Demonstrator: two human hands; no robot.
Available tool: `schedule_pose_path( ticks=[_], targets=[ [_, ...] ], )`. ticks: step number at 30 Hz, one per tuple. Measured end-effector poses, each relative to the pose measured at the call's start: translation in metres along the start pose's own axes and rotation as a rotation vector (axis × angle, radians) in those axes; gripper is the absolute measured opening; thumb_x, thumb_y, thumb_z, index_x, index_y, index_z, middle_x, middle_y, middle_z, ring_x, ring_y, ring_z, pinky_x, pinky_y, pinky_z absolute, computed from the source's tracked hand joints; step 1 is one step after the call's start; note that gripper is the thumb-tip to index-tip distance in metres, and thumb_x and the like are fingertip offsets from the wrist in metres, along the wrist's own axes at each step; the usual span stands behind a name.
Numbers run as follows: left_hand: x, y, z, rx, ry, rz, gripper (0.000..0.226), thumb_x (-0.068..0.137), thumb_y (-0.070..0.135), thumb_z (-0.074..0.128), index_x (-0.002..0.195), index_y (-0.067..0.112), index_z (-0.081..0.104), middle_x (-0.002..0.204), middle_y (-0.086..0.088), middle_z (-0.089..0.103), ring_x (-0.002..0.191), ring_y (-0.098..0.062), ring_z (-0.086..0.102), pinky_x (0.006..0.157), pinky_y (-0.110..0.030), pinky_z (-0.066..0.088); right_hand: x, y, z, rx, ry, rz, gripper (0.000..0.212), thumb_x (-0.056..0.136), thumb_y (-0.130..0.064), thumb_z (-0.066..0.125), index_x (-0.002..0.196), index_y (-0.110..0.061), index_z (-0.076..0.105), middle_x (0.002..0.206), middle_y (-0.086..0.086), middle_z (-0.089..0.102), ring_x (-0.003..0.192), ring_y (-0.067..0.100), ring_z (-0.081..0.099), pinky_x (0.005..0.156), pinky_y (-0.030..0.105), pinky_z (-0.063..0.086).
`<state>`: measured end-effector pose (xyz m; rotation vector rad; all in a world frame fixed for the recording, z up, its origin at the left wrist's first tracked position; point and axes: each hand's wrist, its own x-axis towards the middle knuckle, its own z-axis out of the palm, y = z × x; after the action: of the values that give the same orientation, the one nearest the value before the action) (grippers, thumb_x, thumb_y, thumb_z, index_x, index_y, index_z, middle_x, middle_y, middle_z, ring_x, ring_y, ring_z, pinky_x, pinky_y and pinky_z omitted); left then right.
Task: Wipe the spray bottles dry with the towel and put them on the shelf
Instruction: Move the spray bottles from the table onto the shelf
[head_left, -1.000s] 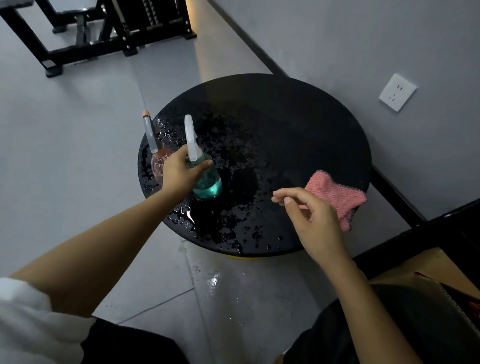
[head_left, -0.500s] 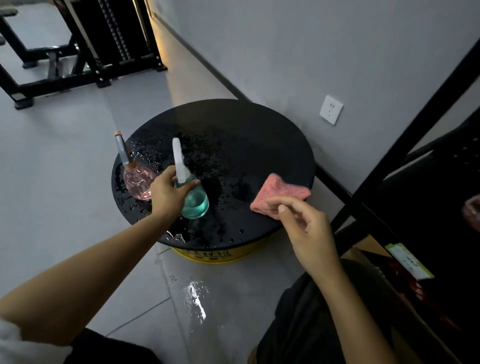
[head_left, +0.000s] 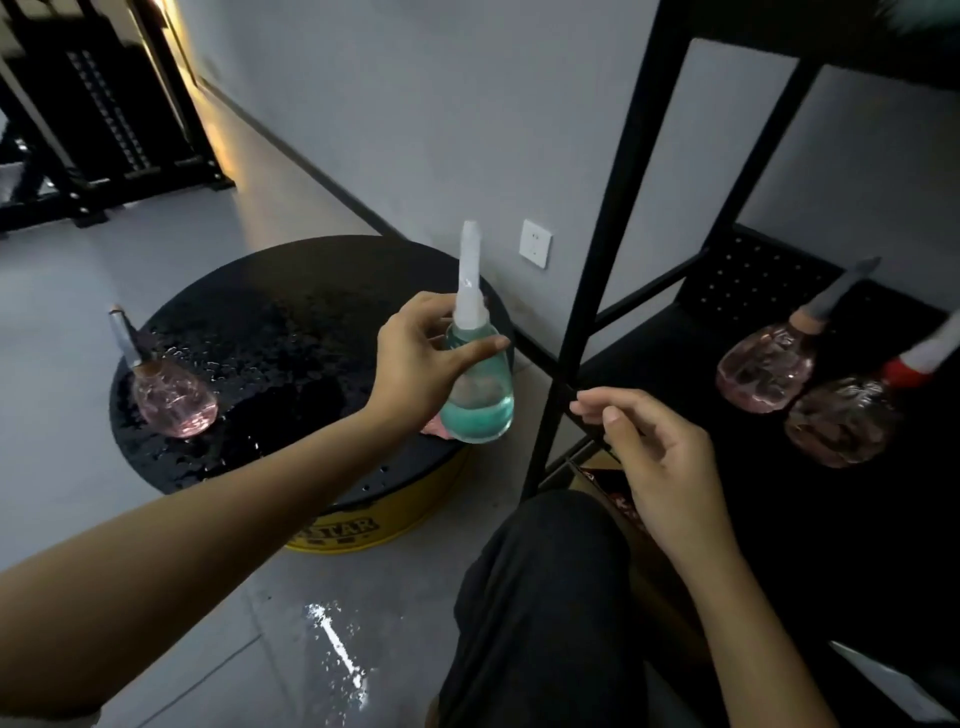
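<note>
— Where is the green bottle?
— Gripped near its neck by the left hand, in the air over the table edge.
— The right hand?
— Loosely curled, nothing held, beside the shelf.

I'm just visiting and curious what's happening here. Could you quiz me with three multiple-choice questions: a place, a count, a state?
1. The leftmost pink bottle stands on: A the floor; B the round table; C a chair.
2. Bottles on the shelf: A none; B two; C four.
3. The teal bottle is: A lying down; B standing on the table; C held up.

1 B: it rests on the wet top. 2 B: a pink one and a red-collared one. 3 C: the left-hand grip holds it.
</note>
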<state>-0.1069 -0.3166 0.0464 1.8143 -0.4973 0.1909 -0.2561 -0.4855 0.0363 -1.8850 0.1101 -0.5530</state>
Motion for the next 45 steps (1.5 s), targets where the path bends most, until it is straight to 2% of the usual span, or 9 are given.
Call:
schedule_pose_path(
  ticks=[4, 8, 12, 15, 19, 23, 29, 35, 45],
  targets=[
    [-0.002, 0.035, 0.043, -0.046, -0.135, 0.082, 0.036, 0.07, 0.023, 0.084, 0.099, 0.008, 0.071, 0.096, -0.003, 0.065, 0.091, -0.015, 0.067, 0.083, -0.036, 0.057, -0.01, -0.001, -0.036, -0.018, 0.061, 0.022, 0.024, 0.097, -0.004, 0.051, 0.103, -0.015, 0.071, 0.098, -0.007, 0.073, 0.1, 0.005, 0.066, 0.084, 0.014, 0.048],
    [-0.001, 0.062, 0.083, -0.125, -0.2, 0.109, 0.034, 0.069, 0.019, 0.084, 0.099, 0.009, 0.07, 0.094, -0.003, 0.067, 0.091, -0.017, 0.068, 0.085, -0.037, 0.057, -0.018, 0.0, -0.069, -0.051, 0.115, 0.058, 0.025, 0.098, -0.007, 0.05, 0.102, -0.02, 0.071, 0.099, -0.01, 0.072, 0.102, 0.005, 0.065, 0.083, 0.016, 0.049],
    [0.0, 0.074, 0.12, -0.183, -0.253, 0.093, 0.034, 0.069, 0.013, 0.084, 0.1, 0.009, 0.071, 0.096, 0.002, 0.068, 0.094, -0.013, 0.067, 0.085, -0.025, 0.055, -0.026, 0.004, -0.093, -0.059, 0.178, 0.083, 0.028, 0.098, -0.005, 0.05, 0.099, -0.024, 0.07, 0.1, -0.012, 0.073, 0.1, 0.005, 0.066, 0.081, 0.015, 0.049],
    [0.002, 0.075, 0.147, -0.195, -0.291, 0.064, 0.042, 0.069, 0.012, 0.084, 0.108, 0.006, 0.07, 0.104, -0.001, 0.071, 0.099, -0.013, 0.067, 0.088, -0.021, 0.053, -0.032, 0.009, -0.105, -0.064, 0.21, 0.111, 0.027, 0.097, -0.005, 0.05, 0.098, -0.024, 0.071, 0.1, -0.011, 0.073, 0.101, 0.005, 0.066, 0.082, 0.015, 0.049],
    [0.004, 0.074, 0.177, -0.209, -0.354, 0.052, 0.038, 0.07, 0.008, 0.083, 0.106, 0.003, 0.07, 0.096, 0.001, 0.069, 0.091, -0.009, 0.065, 0.081, -0.01, 0.049, -0.038, 0.014, -0.118, -0.078, 0.247, 0.129, 0.026, 0.098, -0.005, 0.05, 0.1, -0.021, 0.071, 0.099, -0.009, 0.073, 0.1, 0.004, 0.066, 0.083, 0.014, 0.049],
    [0.004, 0.068, 0.201, -0.197, -0.383, 0.045, 0.037, 0.07, 0.011, 0.083, 0.104, 0.007, 0.071, 0.095, 0.003, 0.069, 0.093, -0.012, 0.067, 0.085, -0.018, 0.051, -0.043, 0.021, -0.125, -0.074, 0.272, 0.156, 0.028, 0.097, -0.003, 0.051, 0.098, -0.022, 0.071, 0.098, -0.009, 0.074, 0.098, 0.002, 0.066, 0.08, 0.012, 0.048],
    [0.002, 0.058, 0.226, -0.18, -0.409, 0.045, 0.045, 0.07, 0.009, 0.083, 0.112, 0.006, 0.068, 0.101, 0.006, 0.066, 0.098, -0.011, 0.064, 0.091, -0.022, 0.05, -0.046, 0.032, -0.13, -0.091, 0.281, 0.17, 0.026, 0.097, -0.003, 0.051, 0.099, -0.019, 0.071, 0.098, -0.009, 0.073, 0.098, 0.004, 0.067, 0.08, 0.011, 0.048],
    [0.008, 0.053, 0.241, -0.138, -0.39, 0.082, 0.044, 0.071, 0.013, 0.083, 0.112, 0.006, 0.067, 0.105, -0.004, 0.071, 0.098, -0.014, 0.065, 0.091, -0.03, 0.051, -0.047, 0.041, -0.132, -0.086, 0.297, 0.204, 0.026, 0.096, -0.003, 0.051, 0.099, -0.018, 0.072, 0.097, -0.008, 0.074, 0.097, 0.005, 0.067, 0.08, 0.013, 0.049],
    [0.007, 0.053, 0.24, -0.139, -0.417, 0.09, 0.05, 0.077, 0.011, 0.079, 0.124, 0.009, 0.061, 0.115, -0.004, 0.069, 0.106, -0.014, 0.063, 0.094, -0.023, 0.048, -0.041, 0.043, -0.12, -0.083, 0.274, 0.228, 0.026, 0.096, -0.001, 0.051, 0.099, -0.017, 0.072, 0.097, -0.007, 0.074, 0.097, 0.004, 0.067, 0.08, 0.013, 0.049]
  ],
)
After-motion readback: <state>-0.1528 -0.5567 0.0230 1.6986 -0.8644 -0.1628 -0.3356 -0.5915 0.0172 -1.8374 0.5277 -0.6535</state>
